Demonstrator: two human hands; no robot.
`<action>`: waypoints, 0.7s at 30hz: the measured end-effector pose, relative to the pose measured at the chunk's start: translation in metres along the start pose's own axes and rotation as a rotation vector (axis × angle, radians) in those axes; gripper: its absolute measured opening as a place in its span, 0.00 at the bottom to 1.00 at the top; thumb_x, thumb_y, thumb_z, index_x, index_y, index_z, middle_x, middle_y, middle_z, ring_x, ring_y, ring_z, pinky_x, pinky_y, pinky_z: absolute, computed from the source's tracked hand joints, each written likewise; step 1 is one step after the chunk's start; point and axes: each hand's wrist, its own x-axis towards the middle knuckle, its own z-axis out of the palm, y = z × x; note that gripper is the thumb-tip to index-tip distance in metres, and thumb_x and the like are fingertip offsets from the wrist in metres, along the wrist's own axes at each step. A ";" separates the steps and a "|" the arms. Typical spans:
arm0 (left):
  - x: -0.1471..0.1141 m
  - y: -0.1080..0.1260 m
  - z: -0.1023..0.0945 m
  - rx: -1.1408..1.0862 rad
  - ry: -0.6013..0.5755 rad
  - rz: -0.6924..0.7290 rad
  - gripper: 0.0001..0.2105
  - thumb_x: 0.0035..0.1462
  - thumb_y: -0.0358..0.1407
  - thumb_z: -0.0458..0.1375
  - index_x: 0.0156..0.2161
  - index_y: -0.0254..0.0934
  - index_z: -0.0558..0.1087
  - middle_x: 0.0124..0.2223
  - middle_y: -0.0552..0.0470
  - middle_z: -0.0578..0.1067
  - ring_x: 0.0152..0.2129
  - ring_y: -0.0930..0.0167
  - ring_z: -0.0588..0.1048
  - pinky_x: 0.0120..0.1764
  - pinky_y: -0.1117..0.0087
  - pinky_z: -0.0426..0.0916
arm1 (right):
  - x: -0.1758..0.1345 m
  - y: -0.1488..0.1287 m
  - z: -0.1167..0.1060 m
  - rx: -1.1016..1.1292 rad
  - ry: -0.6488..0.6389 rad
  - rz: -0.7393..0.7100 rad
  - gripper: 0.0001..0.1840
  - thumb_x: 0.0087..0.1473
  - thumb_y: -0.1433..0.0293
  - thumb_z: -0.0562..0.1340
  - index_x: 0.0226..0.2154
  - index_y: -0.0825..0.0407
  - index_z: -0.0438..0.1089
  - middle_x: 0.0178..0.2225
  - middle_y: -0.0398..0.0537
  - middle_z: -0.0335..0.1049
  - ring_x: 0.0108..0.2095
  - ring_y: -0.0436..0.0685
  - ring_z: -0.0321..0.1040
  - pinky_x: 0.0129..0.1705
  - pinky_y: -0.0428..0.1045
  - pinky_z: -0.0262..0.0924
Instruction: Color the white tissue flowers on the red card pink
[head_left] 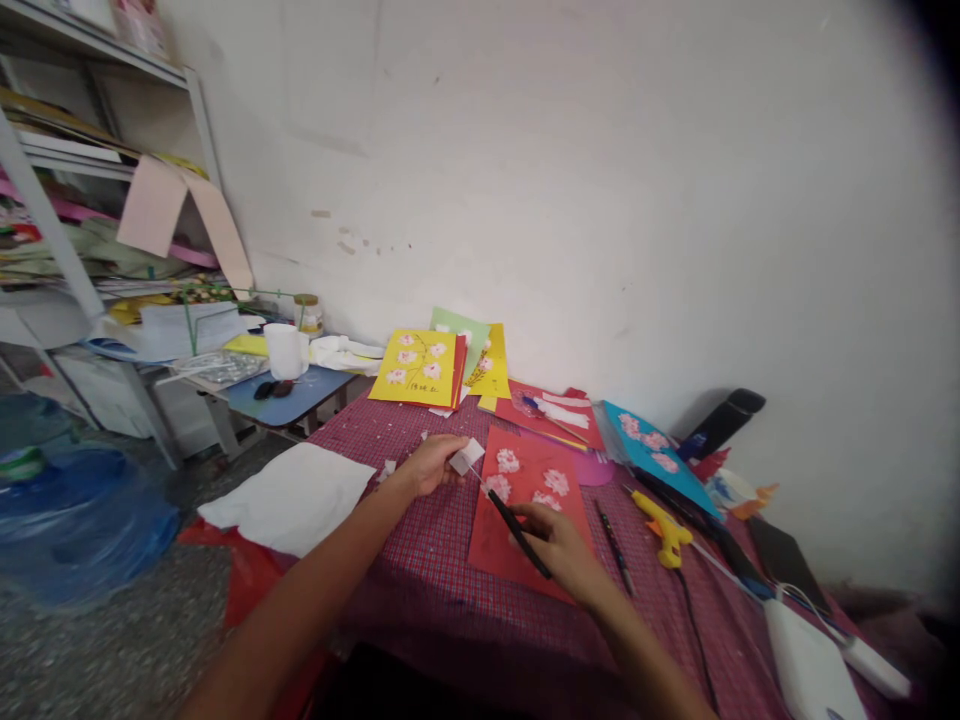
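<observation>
Between the fingertips of my left hand (435, 466) is a small piece of white paper (466, 457), held above the left edge of a red sheet. My right hand (553, 545) grips a black-handled tool (519, 533) with a thin metal shaft, its exact kind unclear. The shaft points up and left to the paper, and its tip appears to meet it. Under the right hand lies the red sheet (491, 550), with several pink-and-white crumpled blossoms (555, 482) on it.
A checked cloth (420, 560) covers the table. To the right are a pen (615, 548), a yellow glue gun (664, 530) with its cord, and a blue sheet (694, 478). Yellow flower cards (412, 368) lean against the wall. White tissue (300, 495) hangs over the left edge.
</observation>
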 end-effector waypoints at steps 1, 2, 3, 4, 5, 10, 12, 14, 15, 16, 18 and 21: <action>0.000 0.001 0.000 0.005 0.006 -0.010 0.15 0.68 0.45 0.60 0.46 0.32 0.74 0.38 0.52 0.76 0.29 0.75 0.75 0.33 0.71 0.74 | 0.002 0.000 0.000 0.013 -0.004 0.022 0.21 0.47 0.62 0.69 0.44 0.52 0.79 0.24 0.40 0.70 0.22 0.50 0.62 0.24 0.45 0.53; 0.000 0.001 0.000 0.013 0.014 -0.024 0.16 0.68 0.46 0.59 0.46 0.32 0.74 0.37 0.52 0.76 0.29 0.75 0.74 0.32 0.71 0.73 | 0.003 -0.001 0.000 0.028 -0.009 0.047 0.21 0.47 0.62 0.69 0.44 0.52 0.78 0.24 0.39 0.69 0.21 0.49 0.61 0.23 0.45 0.53; 0.000 0.002 0.000 0.020 0.023 -0.036 0.17 0.68 0.48 0.58 0.45 0.33 0.74 0.36 0.52 0.76 0.28 0.75 0.74 0.32 0.71 0.73 | 0.005 -0.001 0.000 0.045 -0.016 0.072 0.22 0.47 0.61 0.69 0.45 0.52 0.78 0.24 0.39 0.69 0.20 0.49 0.61 0.22 0.44 0.53; -0.001 0.003 0.000 0.023 0.031 -0.043 0.18 0.69 0.49 0.57 0.45 0.33 0.74 0.36 0.53 0.75 0.27 0.76 0.74 0.31 0.71 0.72 | 0.007 -0.003 -0.001 0.062 -0.022 0.098 0.22 0.47 0.61 0.69 0.45 0.52 0.78 0.24 0.38 0.70 0.20 0.48 0.62 0.21 0.44 0.53; -0.001 0.004 0.001 0.025 0.038 -0.047 0.19 0.69 0.50 0.56 0.44 0.33 0.74 0.35 0.53 0.75 0.27 0.76 0.73 0.30 0.72 0.72 | 0.008 -0.004 -0.001 0.080 -0.026 0.120 0.23 0.47 0.60 0.69 0.45 0.52 0.77 0.24 0.38 0.71 0.19 0.48 0.62 0.20 0.44 0.52; -0.004 0.007 0.002 0.032 0.049 -0.056 0.21 0.70 0.52 0.53 0.42 0.33 0.73 0.33 0.53 0.75 0.25 0.75 0.73 0.28 0.72 0.70 | 0.012 -0.014 0.000 0.153 -0.067 0.167 0.24 0.47 0.56 0.70 0.42 0.54 0.77 0.25 0.41 0.73 0.18 0.47 0.64 0.18 0.42 0.49; -0.004 0.006 0.003 0.034 0.050 -0.054 0.21 0.70 0.52 0.53 0.43 0.33 0.73 0.33 0.53 0.75 0.25 0.75 0.73 0.28 0.72 0.70 | 0.011 -0.014 0.001 0.182 -0.067 0.167 0.24 0.47 0.55 0.71 0.42 0.54 0.77 0.25 0.41 0.73 0.19 0.47 0.65 0.18 0.42 0.51; -0.004 0.006 0.003 0.038 0.050 -0.052 0.21 0.70 0.52 0.53 0.43 0.33 0.74 0.33 0.53 0.76 0.25 0.75 0.74 0.28 0.72 0.70 | 0.012 -0.012 0.002 0.211 -0.063 0.157 0.24 0.48 0.55 0.71 0.42 0.54 0.76 0.25 0.41 0.74 0.19 0.47 0.66 0.18 0.42 0.53; -0.004 0.005 0.003 0.040 0.050 -0.050 0.21 0.70 0.52 0.53 0.43 0.33 0.74 0.33 0.53 0.76 0.25 0.75 0.74 0.28 0.72 0.70 | 0.012 -0.011 0.003 0.224 -0.062 0.149 0.24 0.48 0.54 0.71 0.41 0.54 0.76 0.25 0.41 0.74 0.19 0.47 0.66 0.18 0.42 0.54; -0.003 0.005 0.003 0.042 0.049 -0.048 0.21 0.70 0.52 0.53 0.43 0.33 0.74 0.33 0.53 0.76 0.25 0.75 0.74 0.29 0.71 0.70 | 0.013 -0.009 0.004 0.236 -0.061 0.140 0.23 0.49 0.54 0.71 0.41 0.54 0.76 0.25 0.41 0.74 0.19 0.47 0.66 0.19 0.42 0.55; -0.003 0.005 0.003 0.044 0.048 -0.043 0.22 0.70 0.52 0.53 0.42 0.33 0.74 0.32 0.53 0.76 0.24 0.75 0.74 0.29 0.71 0.70 | 0.013 -0.007 0.006 0.254 -0.057 0.133 0.22 0.49 0.54 0.72 0.40 0.54 0.76 0.25 0.41 0.75 0.19 0.47 0.66 0.19 0.41 0.55; -0.003 0.004 0.002 0.044 0.048 -0.042 0.22 0.70 0.52 0.52 0.42 0.33 0.74 0.32 0.53 0.76 0.24 0.75 0.74 0.30 0.71 0.71 | 0.014 -0.007 0.008 0.269 -0.044 0.132 0.22 0.48 0.54 0.72 0.39 0.53 0.76 0.25 0.42 0.75 0.20 0.47 0.66 0.19 0.41 0.56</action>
